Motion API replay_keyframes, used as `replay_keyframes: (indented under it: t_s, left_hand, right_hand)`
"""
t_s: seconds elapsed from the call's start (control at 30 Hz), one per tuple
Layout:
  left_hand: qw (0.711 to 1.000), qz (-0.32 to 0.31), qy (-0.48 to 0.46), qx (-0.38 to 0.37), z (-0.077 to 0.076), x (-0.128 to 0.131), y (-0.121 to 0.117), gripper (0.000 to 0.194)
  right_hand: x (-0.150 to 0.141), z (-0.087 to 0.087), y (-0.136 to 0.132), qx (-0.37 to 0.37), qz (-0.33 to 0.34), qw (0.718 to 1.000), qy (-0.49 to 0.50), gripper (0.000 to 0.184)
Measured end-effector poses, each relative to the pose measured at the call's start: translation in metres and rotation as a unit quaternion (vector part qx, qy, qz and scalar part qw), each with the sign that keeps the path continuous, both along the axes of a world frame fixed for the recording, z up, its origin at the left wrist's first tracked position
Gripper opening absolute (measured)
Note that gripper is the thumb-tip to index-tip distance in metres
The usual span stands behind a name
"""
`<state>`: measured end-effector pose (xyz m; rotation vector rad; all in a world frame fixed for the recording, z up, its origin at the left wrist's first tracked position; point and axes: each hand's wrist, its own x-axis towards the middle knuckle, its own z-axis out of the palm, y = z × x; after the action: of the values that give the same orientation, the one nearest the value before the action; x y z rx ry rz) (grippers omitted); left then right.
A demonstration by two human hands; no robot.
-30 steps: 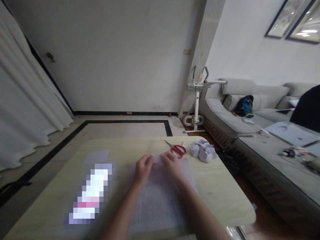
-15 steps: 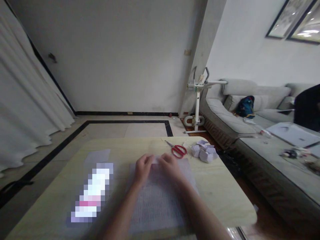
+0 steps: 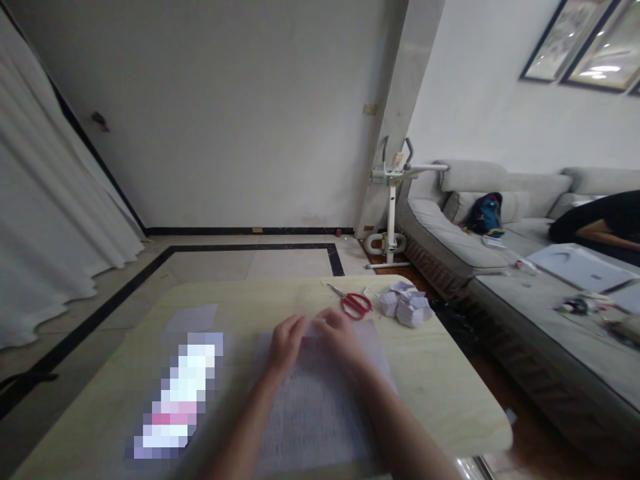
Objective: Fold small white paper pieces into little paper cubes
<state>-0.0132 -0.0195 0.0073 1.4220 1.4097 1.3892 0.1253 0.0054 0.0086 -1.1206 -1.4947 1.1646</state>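
Note:
Over a large printed sheet point(image 3: 315, 413) on the table, my two hands come close together. My left hand point(image 3: 289, 341) is closed, its fingertips pinching one side of a small white piece of paper point(image 3: 313, 328). The other side of that paper is held in the bent fingers of my right hand point(image 3: 341, 339), which hide much of it. Just beyond my right hand lie red-handled scissors point(image 3: 356, 306). Several folded paper pieces point(image 3: 406, 305) sit in a cluster to their right.
A bright, pixelated object point(image 3: 183, 390) lies left on the wooden table point(image 3: 450, 400), below a flat white paper point(image 3: 191, 318). White exercise equipment point(image 3: 391, 207) stands beyond the table. At right is a grey sofa point(image 3: 450, 240) with a backpack point(image 3: 486, 215) and a person in dark clothing point(image 3: 605, 223).
The camera view has shifted slightly. Both hands stay together at the small paper, with the right fingers slightly moved. On the sofa, the person at right now leans further into view.

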Motion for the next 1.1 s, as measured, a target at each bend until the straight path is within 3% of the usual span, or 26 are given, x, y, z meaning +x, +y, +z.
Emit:
replay_keyframes:
  t_s: [0.27,0.53,0.67,0.8,0.9,1.1]
  left_hand:
    - [0.994,-0.044,-0.084,-0.052,-0.005,0.001,0.002,0.026]
    - [0.996,0.018,-0.084,-0.034,-0.002,-0.004,0.006,0.025]
    - [0.991,0.019,-0.117,-0.054,-0.003,-0.001,0.006,0.028]
    - [0.992,0.024,-0.108,-0.057,0.001,0.0,0.003,0.029]
    - [0.993,0.015,-0.096,-0.062,0.003,0.001,0.001,0.029]
    - [0.989,-0.019,-0.105,-0.101,-0.002,0.002,0.0,0.032]
  right_hand:
    - [-0.001,0.004,0.001,-0.01,-0.02,1.0,0.022,0.009]
    - [0.004,-0.005,0.006,-0.027,-0.062,0.987,0.142,0.019]
    - [0.006,-0.011,0.006,-0.042,-0.037,0.986,0.159,0.031]
    - [0.004,-0.013,0.006,-0.026,-0.013,0.981,0.194,0.027]
    - [0.002,-0.009,0.006,-0.011,-0.021,0.985,0.172,0.025]
    - [0.001,0.002,0.003,-0.006,-0.031,0.999,0.023,0.011]
